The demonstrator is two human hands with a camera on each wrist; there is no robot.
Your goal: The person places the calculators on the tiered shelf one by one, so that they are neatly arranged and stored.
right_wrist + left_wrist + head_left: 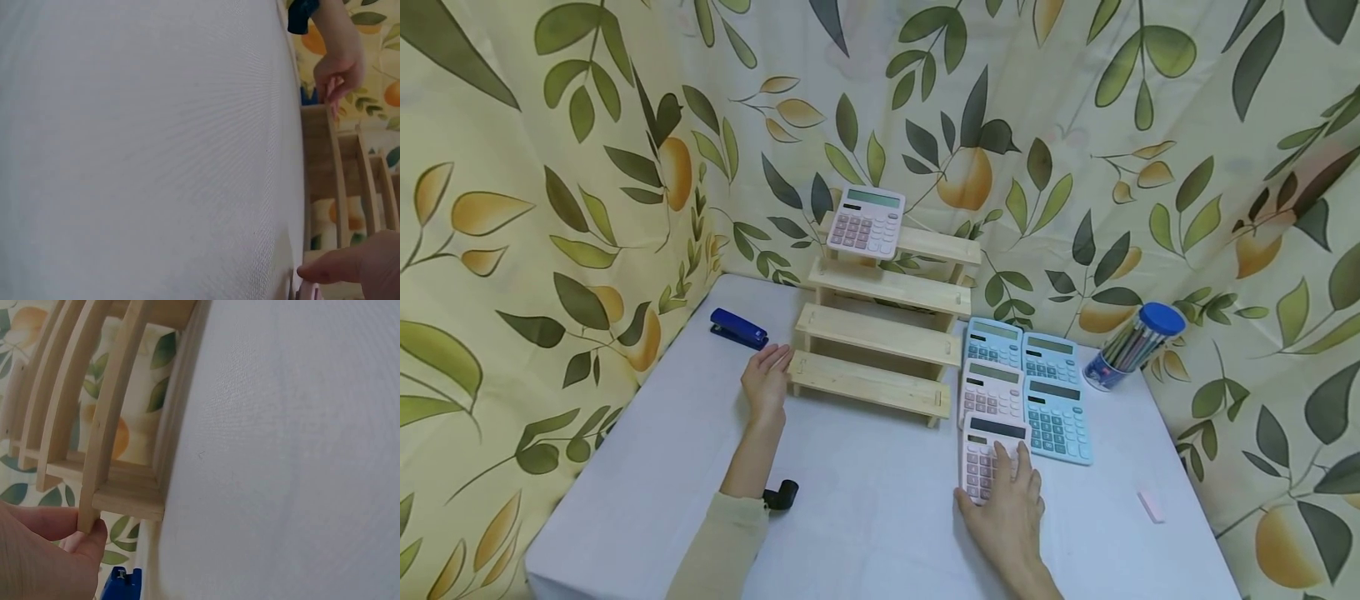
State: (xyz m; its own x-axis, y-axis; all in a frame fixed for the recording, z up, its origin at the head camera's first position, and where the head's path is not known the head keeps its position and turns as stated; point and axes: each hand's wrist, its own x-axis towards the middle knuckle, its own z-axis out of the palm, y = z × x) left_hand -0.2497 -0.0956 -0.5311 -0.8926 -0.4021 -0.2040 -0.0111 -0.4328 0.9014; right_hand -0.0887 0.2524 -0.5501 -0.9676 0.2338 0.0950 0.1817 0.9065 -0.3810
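My left hand (769, 371) lies with straight fingers against the left end of the lowest step of a wooden stepped shelf (880, 333). In the left wrist view a fingertip (90, 534) touches that board end (109, 419). My right hand (1009, 487) rests flat on a pink calculator (981, 446) on the table, fingers over its keys and thumb at its left edge. The right wrist view shows the thumb (334, 269) against the pink edge (306, 292). Another pink calculator (867, 221) stands on the shelf's top step.
Right of the shelf lie two blue calculators (994, 342), a pink one (992, 392) and a larger blue one (1058, 421). A blue stapler (739, 328) sits back left, a pencil tube (1131, 346) back right, a pink eraser (1151, 506) front right. Leaf-print curtains enclose the white table (865, 508).
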